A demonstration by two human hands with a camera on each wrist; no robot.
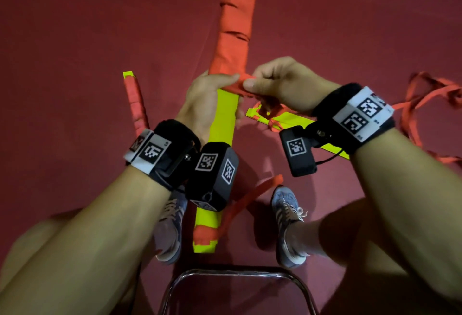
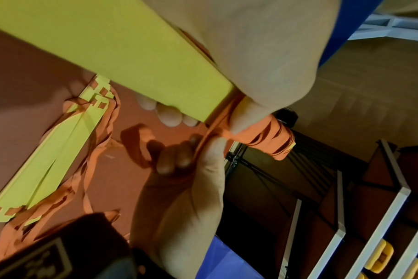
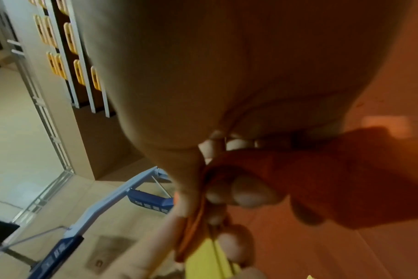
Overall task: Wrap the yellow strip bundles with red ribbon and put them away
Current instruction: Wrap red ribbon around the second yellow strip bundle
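A long yellow strip bundle [image 1: 223, 117] is held upright over the floor. Its upper length [image 1: 235, 27] is wound in red ribbon, and its lower part [image 1: 207, 224] is bare yellow. My left hand [image 1: 217, 92] grips the bundle where the wrapping ends, fingers curled behind it [image 2: 170, 118]. My right hand [image 1: 252, 86] pinches the red ribbon [image 1: 238, 88] taut right beside the left thumb. In the right wrist view the ribbon [image 3: 248, 166] runs across my curled fingers above the yellow bundle [image 3: 208, 262]. A ribbon tail [image 1: 252, 197] hangs low.
A fully wrapped bundle [image 1: 135, 101] lies on the red floor at left. An unwrapped yellow bundle [image 1: 295, 121] lies to the right, with loose red ribbon [image 1: 425, 99] coiled beyond it. My shoes [image 1: 287, 214] and a chrome chair frame [image 1: 235, 276] are below.
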